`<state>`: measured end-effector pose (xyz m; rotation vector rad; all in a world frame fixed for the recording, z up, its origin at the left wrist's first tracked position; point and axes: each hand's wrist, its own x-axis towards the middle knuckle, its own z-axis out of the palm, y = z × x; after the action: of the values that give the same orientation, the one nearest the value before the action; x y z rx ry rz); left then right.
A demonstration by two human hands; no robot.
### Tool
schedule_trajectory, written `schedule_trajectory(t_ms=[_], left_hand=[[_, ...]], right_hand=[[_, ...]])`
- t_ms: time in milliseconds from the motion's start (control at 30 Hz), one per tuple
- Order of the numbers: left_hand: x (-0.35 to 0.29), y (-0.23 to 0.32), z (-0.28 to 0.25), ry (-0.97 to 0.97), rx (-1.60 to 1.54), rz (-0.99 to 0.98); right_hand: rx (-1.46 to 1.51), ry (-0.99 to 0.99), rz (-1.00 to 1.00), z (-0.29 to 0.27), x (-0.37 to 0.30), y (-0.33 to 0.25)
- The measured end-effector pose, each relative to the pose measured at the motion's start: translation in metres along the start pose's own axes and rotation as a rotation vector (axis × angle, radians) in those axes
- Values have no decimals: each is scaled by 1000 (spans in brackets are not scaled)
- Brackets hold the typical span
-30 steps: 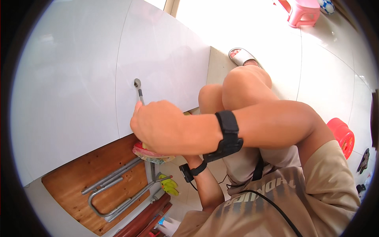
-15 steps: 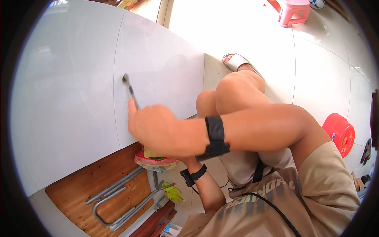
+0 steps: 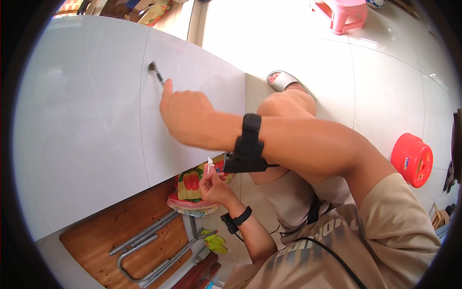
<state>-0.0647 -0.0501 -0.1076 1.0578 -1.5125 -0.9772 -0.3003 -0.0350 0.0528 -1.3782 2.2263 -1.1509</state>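
My right hand [image 3: 188,118] is closed round the thin handle of a slim tool [image 3: 160,76] with a small dark head, its index finger stretched along the handle. The head is at or just over a white glossy panel surface [image 3: 96,125], close to a thin dark seam [image 3: 141,106]. Lower down, my left hand [image 3: 215,188] pinches a small white crumpled piece [image 3: 210,165] between thumb and fingers; its exact kind cannot be made out. Both wrists wear black straps with small devices.
A folded wooden table [image 3: 101,236] with grey metal legs leans below the panel, beside a colourful bag [image 3: 190,185] and yellow-green gloves [image 3: 214,242]. On the tiled floor stand a red stool [image 3: 413,159] and a pink stool [image 3: 344,17]. My slippered foot [image 3: 286,81] rests near the panel's corner.
My right hand and the tool have moved up and away along the seam. My left hand, mostly hidden behind the right one before, now shows with the white piece. The view has shifted slightly.
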Motion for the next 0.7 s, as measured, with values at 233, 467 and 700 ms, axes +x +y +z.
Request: schedule_trajectory(t_ms=[233,467,700], left_hand=[[-5,3,5,-3,4,-34],[-2,13,13,-12,-47,-16],[-6,16,12,-6,-24,-23]], right_hand=[[-69,-63,-8,-3,-14,-4],[16,99,24,-5,8,10],[295,275,148,-35,23,35]])
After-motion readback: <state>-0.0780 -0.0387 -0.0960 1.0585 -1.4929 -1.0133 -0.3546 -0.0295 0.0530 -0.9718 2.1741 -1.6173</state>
